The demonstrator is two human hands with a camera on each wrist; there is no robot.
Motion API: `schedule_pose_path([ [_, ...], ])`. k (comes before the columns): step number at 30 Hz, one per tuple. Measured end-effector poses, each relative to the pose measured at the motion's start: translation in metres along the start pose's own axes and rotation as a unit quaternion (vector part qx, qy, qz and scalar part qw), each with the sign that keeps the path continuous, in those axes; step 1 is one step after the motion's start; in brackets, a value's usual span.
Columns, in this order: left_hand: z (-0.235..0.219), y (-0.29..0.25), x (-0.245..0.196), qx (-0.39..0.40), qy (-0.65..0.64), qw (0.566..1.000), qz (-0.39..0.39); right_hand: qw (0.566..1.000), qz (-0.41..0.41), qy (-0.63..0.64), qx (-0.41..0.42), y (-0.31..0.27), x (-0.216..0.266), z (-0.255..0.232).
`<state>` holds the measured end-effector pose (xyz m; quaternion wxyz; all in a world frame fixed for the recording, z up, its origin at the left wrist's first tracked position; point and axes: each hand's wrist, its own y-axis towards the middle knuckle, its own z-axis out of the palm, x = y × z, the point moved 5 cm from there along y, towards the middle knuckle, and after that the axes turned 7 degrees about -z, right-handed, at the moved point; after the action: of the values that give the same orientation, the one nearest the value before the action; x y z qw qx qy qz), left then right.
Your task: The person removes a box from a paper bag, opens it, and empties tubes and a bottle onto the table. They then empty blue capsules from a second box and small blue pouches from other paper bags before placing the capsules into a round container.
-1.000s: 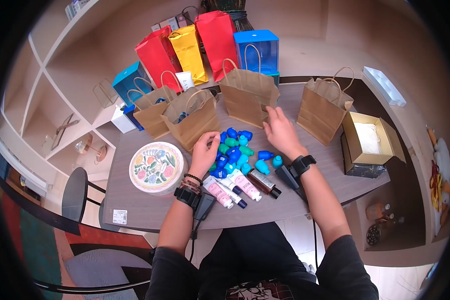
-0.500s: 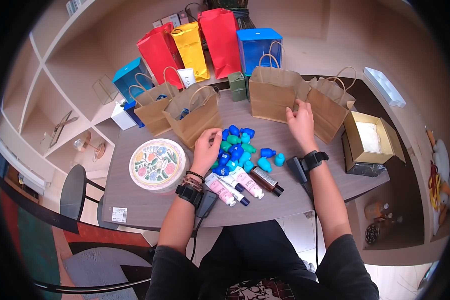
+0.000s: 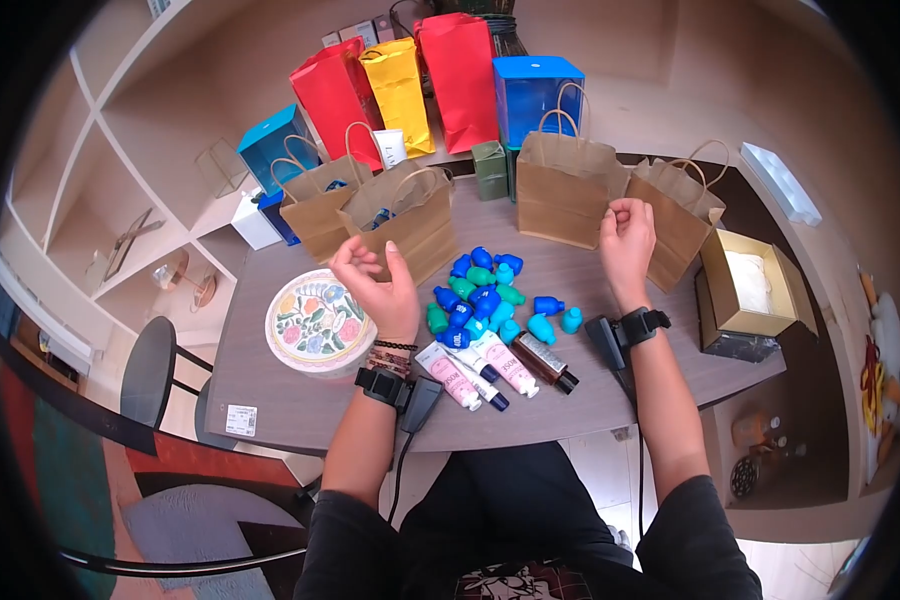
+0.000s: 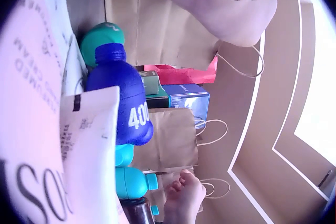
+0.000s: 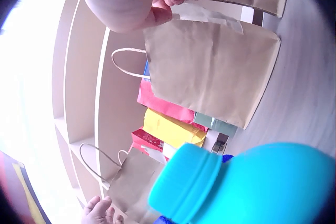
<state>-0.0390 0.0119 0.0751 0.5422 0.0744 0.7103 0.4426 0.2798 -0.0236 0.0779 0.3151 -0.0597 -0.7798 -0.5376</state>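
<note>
My left hand [image 3: 375,290] is raised beside the round floral box [image 3: 315,325], fingers relaxed and holding nothing. My right hand [image 3: 627,250], fingers loosely curled, is at the right edge of an upright brown paper bag [image 3: 565,195]; its fingertips overlap that edge in the head view. Between the hands lies a pile of small blue bottles [image 3: 485,298] and teal bottles [image 3: 541,329]. Pink cream tubes [image 3: 505,365] and a dark brown bottle [image 3: 543,362] lie in front of the pile. A blue bottle [image 4: 123,95] marked 400 shows large in the left wrist view.
Another paper bag [image 3: 680,205] stands at right, beside a gold box [image 3: 755,275]. Two paper bags [image 3: 410,225] stand at left. Behind are red bags [image 3: 455,85], a yellow bag [image 3: 395,95], a blue box [image 3: 540,100] and a small green box [image 3: 490,170].
The middle paper bag has slid right with my right hand, uncovering the small green box. My left hand has lifted away from the bottles to the left, its fingers spreading. The view has shifted slightly.
</note>
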Motion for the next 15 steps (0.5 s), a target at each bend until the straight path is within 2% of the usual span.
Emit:
schedule_pose_path([
  [4,-0.003,0.005,-0.011,-0.03,0.045,0.998,0.012,0.999,0.006,0.039,0.0,-0.001,0.003,0.002],
  [6,0.004,0.007,-0.003,0.029,0.094,0.995,-0.017,0.996,0.022,0.078,0.024,-0.002,0.005,0.004],
  [7,0.004,0.007,-0.002,0.028,0.094,0.995,-0.018,0.996,0.021,0.078,0.025,-0.002,0.006,0.004],
  [10,0.01,0.005,-0.003,0.073,0.102,0.992,0.013,0.995,0.02,0.089,0.045,-0.004,0.006,0.007],
  [15,0.016,0.003,-0.004,0.127,0.037,0.991,0.03,0.991,0.033,0.113,0.066,-0.007,0.003,0.013],
])
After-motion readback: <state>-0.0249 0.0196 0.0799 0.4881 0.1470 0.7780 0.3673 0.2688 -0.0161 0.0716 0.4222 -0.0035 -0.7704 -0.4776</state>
